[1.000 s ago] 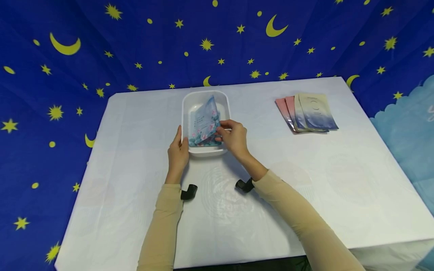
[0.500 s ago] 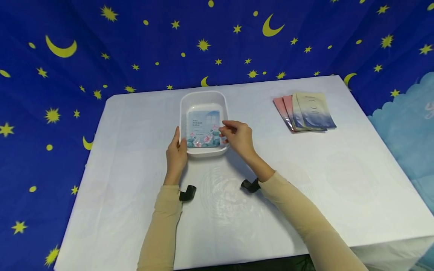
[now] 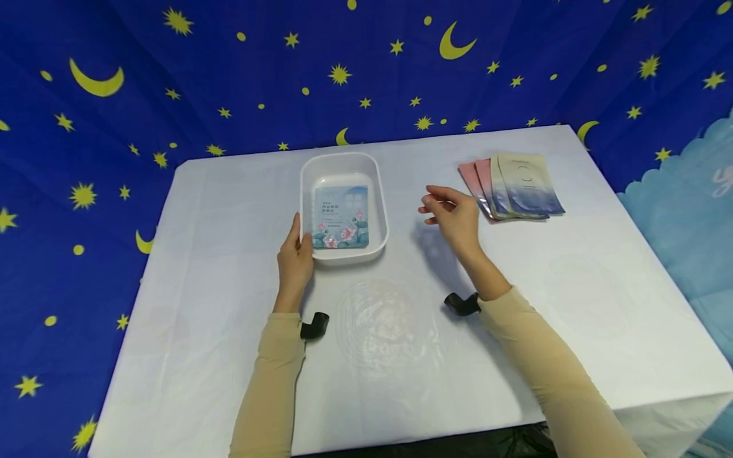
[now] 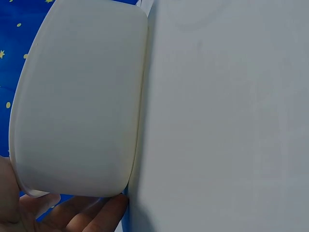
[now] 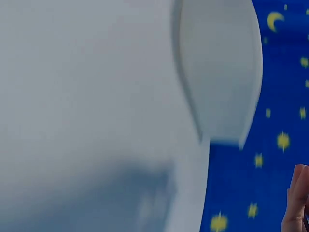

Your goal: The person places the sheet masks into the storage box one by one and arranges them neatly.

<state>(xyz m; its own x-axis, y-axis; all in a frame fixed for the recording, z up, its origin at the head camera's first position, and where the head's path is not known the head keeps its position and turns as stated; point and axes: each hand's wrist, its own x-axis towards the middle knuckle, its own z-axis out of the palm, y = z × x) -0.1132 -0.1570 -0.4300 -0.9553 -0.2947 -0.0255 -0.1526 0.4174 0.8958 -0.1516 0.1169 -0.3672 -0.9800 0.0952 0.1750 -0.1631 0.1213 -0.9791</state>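
A white plastic tray [image 3: 373, 238] stands on the table in the head view. My left hand [image 3: 294, 267] grips its near left side, thumb at the rim; in the left wrist view the fingers [image 4: 104, 212] lie against the tray's outer wall. Inside it, a light blue sheet mask packet [image 3: 342, 216] printed with pink lotus flowers lies flat. Between the tray and the other packets, my right hand [image 3: 456, 219] is raised over the table, fingers loosely bent and holding nothing. Right of that hand, cream-and-blue sheet mask packets [image 3: 529, 184] overlap pink packets [image 3: 472, 181].
A white cloth covers the table [image 3: 389, 369]. Behind it hangs a dark blue curtain [image 3: 258, 70] with yellow moons and stars. A pale blue cloud shape [image 3: 681, 203] is at the right. Black camera mounts sit on both wrists.
The blue packet, tilted up in my right hand a second ago, has been let go and lies flat in the tray. My right hand has moved right, toward the other packets; my left stays put.
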